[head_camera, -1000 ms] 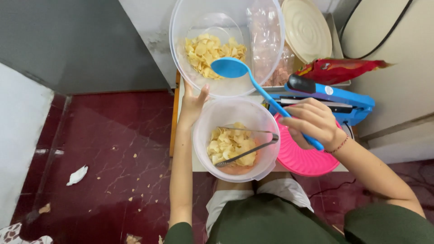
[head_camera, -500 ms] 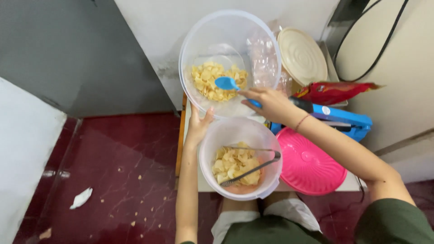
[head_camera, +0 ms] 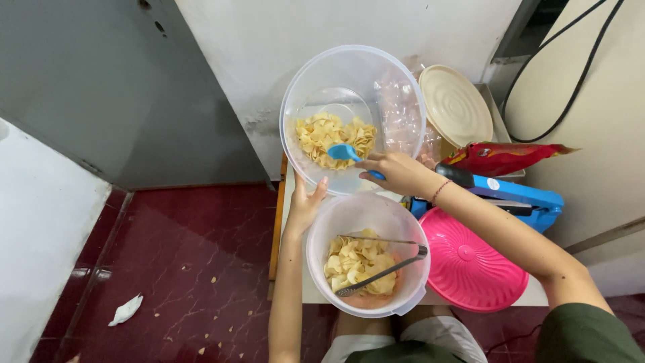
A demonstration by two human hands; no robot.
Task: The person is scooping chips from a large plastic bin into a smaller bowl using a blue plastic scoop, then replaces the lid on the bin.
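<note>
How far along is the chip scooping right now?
Done: chips already lie in the small bowl under tongs. In hand: right hand dips the blue scoop into the big bowl, left hand steadying it. Left: a pile remains there.

The left hand (head_camera: 306, 202) reaches toward twelve o'clock on a straight bare forearm, palm open, fingers spread and pointing up. The right hand (head_camera: 396, 171) comes in from four o'clock on a long, outstretched bare arm, fingers curled closed in a grip, a thin red band around its wrist.
</note>
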